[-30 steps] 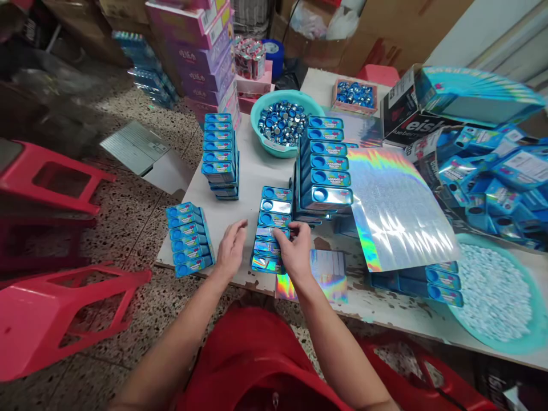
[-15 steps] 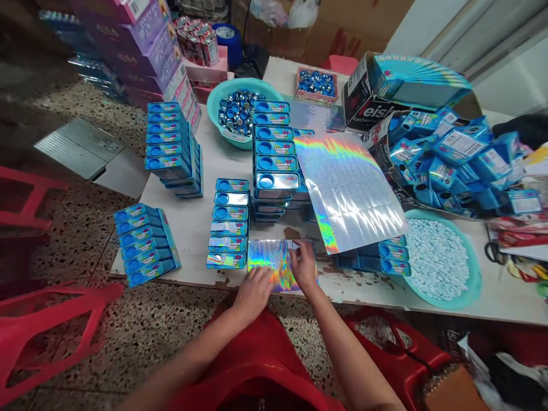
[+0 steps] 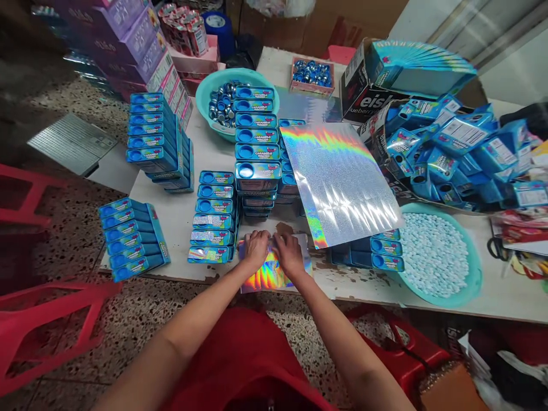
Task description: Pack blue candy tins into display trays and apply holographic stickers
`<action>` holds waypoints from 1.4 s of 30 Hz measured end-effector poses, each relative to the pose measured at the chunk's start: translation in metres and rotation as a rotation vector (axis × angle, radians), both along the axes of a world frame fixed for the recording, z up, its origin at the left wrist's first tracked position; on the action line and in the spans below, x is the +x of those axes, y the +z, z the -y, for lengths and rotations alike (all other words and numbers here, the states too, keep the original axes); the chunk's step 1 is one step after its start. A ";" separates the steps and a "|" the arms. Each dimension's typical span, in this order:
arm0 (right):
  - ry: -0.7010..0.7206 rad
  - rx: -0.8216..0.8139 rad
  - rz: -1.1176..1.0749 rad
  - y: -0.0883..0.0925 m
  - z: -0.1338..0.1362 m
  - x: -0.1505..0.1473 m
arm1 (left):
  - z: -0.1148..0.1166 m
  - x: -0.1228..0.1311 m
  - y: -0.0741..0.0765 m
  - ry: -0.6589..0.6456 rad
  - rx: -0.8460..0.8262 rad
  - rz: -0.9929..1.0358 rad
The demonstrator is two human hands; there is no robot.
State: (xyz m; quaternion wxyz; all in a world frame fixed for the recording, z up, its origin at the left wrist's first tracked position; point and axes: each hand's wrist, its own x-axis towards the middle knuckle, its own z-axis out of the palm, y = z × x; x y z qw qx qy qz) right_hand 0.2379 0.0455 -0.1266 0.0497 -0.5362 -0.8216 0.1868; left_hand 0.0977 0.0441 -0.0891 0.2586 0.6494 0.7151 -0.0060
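Note:
A small shiny rainbow-coloured sheet (image 3: 269,275) lies on the table in front of me. My left hand (image 3: 257,251) is at its far part, fingers curled down and pressed together on it. Close beside it, my right hand (image 3: 289,254) also has bent fingers closed on the sheet; the fingertips are partly hidden. Just left stands a row of blue candy boxes (image 3: 215,206); the nearest few carry shiny strips across their ends. A larger silvery holographic sheet (image 3: 346,188) rests on boxes to the right.
Taller stacks of blue boxes (image 3: 257,137) stand behind the hands, others (image 3: 128,240) at the left edge. One teal basin (image 3: 203,105) holds blue-and-silver caps, another (image 3: 474,279) white pellets. A carton (image 3: 355,103) and a heap of blue packages (image 3: 462,142) fill the right back.
My left hand has moved from the sheet's near left part up to its far part, beside the right hand. My right hand has bent its fingers down. The view has shifted slightly.

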 end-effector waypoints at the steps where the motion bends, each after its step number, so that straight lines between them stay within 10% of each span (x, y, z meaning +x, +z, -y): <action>1: 0.015 0.017 0.017 -0.001 0.003 0.000 | -0.001 -0.001 -0.002 0.005 0.001 0.011; 8: 0.023 0.167 -0.037 -0.001 0.023 0.008 | -0.003 -0.006 -0.011 0.037 0.009 0.065; 14: 0.027 0.164 -0.014 0.051 0.019 0.023 | -0.001 -0.010 0.001 0.060 0.040 0.120; 21: -0.147 -0.074 -0.417 0.148 0.026 0.026 | 0.043 0.000 0.078 0.193 -0.007 0.987; 30: -0.243 -0.236 -0.706 0.197 0.004 -0.082 | 0.040 -0.103 0.174 0.301 0.101 0.663; 35: -0.260 -0.176 -0.551 0.195 -0.030 -0.153 | 0.000 -0.169 0.169 0.204 0.241 0.515; 42: -0.253 -0.130 -0.105 0.196 -0.047 -0.181 | -0.022 -0.185 0.129 0.201 0.201 0.691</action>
